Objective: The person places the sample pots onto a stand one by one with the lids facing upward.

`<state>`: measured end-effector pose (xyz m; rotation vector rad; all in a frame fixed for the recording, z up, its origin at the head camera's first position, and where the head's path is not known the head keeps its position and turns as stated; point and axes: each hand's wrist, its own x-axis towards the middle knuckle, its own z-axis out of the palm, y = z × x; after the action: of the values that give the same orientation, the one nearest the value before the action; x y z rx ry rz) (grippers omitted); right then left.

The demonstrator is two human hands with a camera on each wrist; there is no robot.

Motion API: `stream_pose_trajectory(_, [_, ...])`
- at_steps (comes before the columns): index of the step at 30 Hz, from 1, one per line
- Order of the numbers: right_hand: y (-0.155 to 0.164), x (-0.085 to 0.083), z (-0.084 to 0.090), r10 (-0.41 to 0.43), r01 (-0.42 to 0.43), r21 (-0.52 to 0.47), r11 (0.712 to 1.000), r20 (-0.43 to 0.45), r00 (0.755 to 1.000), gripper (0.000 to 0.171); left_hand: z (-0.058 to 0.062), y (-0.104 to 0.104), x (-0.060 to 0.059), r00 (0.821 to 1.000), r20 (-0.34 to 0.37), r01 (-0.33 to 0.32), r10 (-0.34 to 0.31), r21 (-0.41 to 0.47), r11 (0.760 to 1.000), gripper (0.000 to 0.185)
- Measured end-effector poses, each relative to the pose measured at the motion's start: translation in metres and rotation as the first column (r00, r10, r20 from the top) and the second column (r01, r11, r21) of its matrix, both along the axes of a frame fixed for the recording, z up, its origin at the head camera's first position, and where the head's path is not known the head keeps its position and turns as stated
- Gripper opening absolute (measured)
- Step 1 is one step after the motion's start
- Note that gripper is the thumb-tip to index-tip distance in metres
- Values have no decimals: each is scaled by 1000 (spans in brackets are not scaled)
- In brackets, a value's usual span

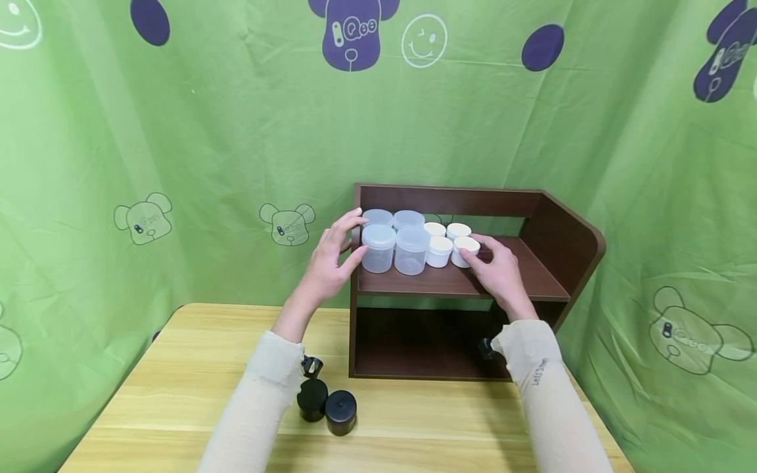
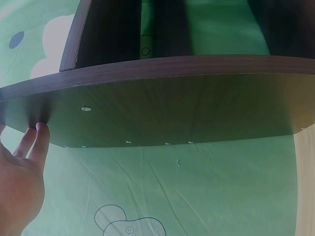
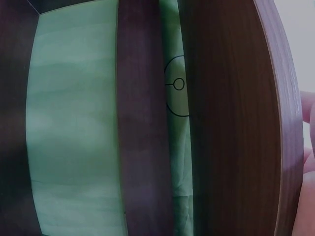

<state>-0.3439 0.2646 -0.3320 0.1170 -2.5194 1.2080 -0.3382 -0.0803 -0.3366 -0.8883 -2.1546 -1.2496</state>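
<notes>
Several translucent plastic jars (image 1: 378,252) stand in two rows at the left end of the shelf's top board. Beside them to the right, several small white jars (image 1: 439,252) are grouped, also two deep. My right hand (image 1: 495,266) has thumb and fingers around the front right white jar (image 1: 466,251); only a sliver of that hand shows in the right wrist view. My left hand (image 1: 332,256) is spread at the shelf's left side, thumb beside the front translucent jar. In the left wrist view, its fingertips (image 2: 42,129) touch the outer side panel (image 2: 172,105).
The dark brown shelf (image 1: 449,284) stands on a wooden table (image 1: 236,348), with a lower compartment beneath the jars. Two black jars (image 1: 341,414) are near my left forearm, in front of the shelf. A green patterned curtain (image 1: 236,131) hangs behind and at the sides.
</notes>
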Motion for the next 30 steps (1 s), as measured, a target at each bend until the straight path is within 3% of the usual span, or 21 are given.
stream_pose_trajectory(19, [0, 0, 1, 0, 0, 7, 1000, 26, 1000, 68, 0, -1, -1, 1000, 3, 7, -7, 4, 1000, 50])
stream_pose_trajectory(30, [3, -1, -1, 16, -16, 29, 999, -6, 1000, 70, 0, -1, -2, 1000, -6, 15, -15, 8, 1000, 50])
